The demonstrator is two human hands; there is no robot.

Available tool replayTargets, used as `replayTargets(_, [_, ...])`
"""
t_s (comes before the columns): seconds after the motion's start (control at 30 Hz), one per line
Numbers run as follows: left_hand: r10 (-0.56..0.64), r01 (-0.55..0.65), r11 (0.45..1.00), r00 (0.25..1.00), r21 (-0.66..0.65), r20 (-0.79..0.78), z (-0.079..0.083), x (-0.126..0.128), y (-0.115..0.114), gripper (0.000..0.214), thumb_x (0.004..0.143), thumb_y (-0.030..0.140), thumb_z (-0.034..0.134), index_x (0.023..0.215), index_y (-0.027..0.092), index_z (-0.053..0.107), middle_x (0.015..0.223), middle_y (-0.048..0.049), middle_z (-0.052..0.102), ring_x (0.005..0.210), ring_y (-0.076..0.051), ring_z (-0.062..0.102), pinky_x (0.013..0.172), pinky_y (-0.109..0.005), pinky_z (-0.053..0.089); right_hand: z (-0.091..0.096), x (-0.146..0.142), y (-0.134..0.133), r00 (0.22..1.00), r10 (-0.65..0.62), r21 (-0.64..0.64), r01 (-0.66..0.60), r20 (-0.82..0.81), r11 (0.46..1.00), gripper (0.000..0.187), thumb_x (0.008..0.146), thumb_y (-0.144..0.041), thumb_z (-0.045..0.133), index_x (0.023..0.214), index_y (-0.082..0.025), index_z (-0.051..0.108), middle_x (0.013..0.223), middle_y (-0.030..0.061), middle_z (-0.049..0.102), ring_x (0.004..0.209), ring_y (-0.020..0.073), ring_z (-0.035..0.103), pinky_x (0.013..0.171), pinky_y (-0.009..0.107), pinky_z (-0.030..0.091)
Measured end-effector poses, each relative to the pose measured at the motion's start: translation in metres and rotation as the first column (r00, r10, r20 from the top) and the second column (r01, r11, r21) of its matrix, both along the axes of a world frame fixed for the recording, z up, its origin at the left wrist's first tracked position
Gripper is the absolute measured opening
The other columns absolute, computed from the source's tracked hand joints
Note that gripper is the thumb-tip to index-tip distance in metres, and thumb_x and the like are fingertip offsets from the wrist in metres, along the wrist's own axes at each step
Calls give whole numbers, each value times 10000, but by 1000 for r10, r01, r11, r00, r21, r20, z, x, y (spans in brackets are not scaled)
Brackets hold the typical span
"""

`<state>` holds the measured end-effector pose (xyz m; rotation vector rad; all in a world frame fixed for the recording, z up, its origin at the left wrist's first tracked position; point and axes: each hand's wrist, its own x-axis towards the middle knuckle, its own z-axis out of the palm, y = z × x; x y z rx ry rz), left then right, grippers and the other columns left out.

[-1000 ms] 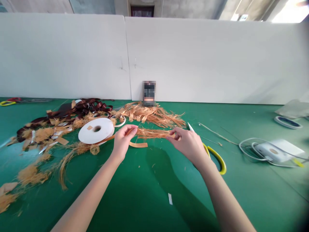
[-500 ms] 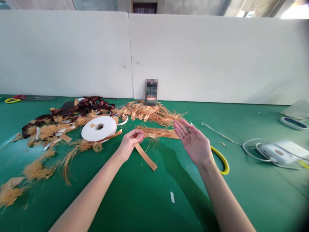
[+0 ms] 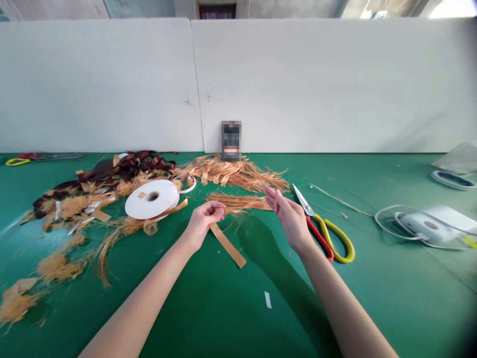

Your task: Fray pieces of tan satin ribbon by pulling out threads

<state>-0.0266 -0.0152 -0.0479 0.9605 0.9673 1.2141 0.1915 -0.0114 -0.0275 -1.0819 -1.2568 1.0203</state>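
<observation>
Right hand (image 3: 289, 217) moved left and down, open and empty, fingers just beside the frayed ribbon bundle (image 3: 238, 201) lying on the tabletop (image 3: 372, 298); left hand (image 3: 204, 223) clenched on the tan ribbon strip (image 3: 227, 244); red-and-yellow scissors (image 3: 320, 237) now uncovered.

Light is bright and comes from the upper right, where a glaring opening (image 3: 452, 9) shines white; the right hand (image 3: 288, 216) throws soft shadow (image 3: 261, 243) on the green worktop (image 3: 391, 308); picture edges bend.

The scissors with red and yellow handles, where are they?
In the head view, the scissors lie just right of the person's right hand, with a white corded device farther right.
</observation>
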Motion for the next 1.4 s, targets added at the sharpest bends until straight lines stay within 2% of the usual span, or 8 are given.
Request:
replayTargets(0.17, [65,-63,996,997,-59,34,0,-2,2,188,635,246,776,764,152,675,754,-4,619,682,-96,553,659,-224,418,16,6,2,868,93,-112,-168,-488,979,477,848,-434,535,468,-224,339,890,39,724,798,136,670,758,266,545])
replayTargets(0.27, [85,-76,993,992,-90,96,1,-3,4,184,633,231,779,774,157,687,794,-10,631,693,-91,563,655,-220,423,22,8,-2,868,64,-156,-161,-493,975,351,822,-368,541,513,-220,469,647,-4,676,321,55,317,403,235,409])
replayTargets(0.47, [73,-45,993,963,-110,260,4,-4,4,163,648,186,770,794,153,706,734,4,604,673,-72,557,619,-193,424,15,1,-9,951,303,-229,-284,54,931,607,890,-525,336,544,-160,676,457,60,602,355,93,261,383,273,202])
replayTargets(0.63, [62,-30,993,955,-111,291,7,-5,3,169,651,178,773,798,130,703,710,9,588,647,-62,543,592,-174,420,-4,0,-4,920,37,-209,49,389,977,679,836,-685,363,703,-135,737,528,68,643,514,179,548,559,306,414])
replayTargets(0.83, [56,-30,993,970,-111,237,6,-6,3,187,644,178,780,810,132,707,740,-1,618,671,-74,574,624,-185,425,-4,-1,3,983,-88,-126,68,-161,990,558,910,-586,327,1138,-171,622,1237,107,629,944,209,658,887,369,479])
replayTargets(1.03, [34,-24,996,994,-89,102,3,-6,3,173,658,181,775,811,133,708,750,-16,652,692,-87,599,653,-194,422,14,5,-2,750,145,-55,-235,-646,971,510,988,-353,179,1063,-202,660,1287,31,605,1057,107,612,977,273,449])
replayTargets(1.23, [105,-76,990,961,-119,256,6,-7,5,122,672,106,744,788,114,706,736,-7,630,658,-71,594,602,-161,444,19,15,-7,744,316,-90,-449,-589,889,609,984,-341,157,897,-182,738,489,7,623,290,55,176,370,221,328])
replayTargets(1.4, [157,-61,977,856,-205,492,18,-9,3,80,765,33,634,779,90,688,702,-2,601,636,-56,582,550,-133,460,10,3,-7,802,575,-398,-585,-160,706,838,911,-631,145,760,-72,751,708,184,726,311,45,188,357,259,160])
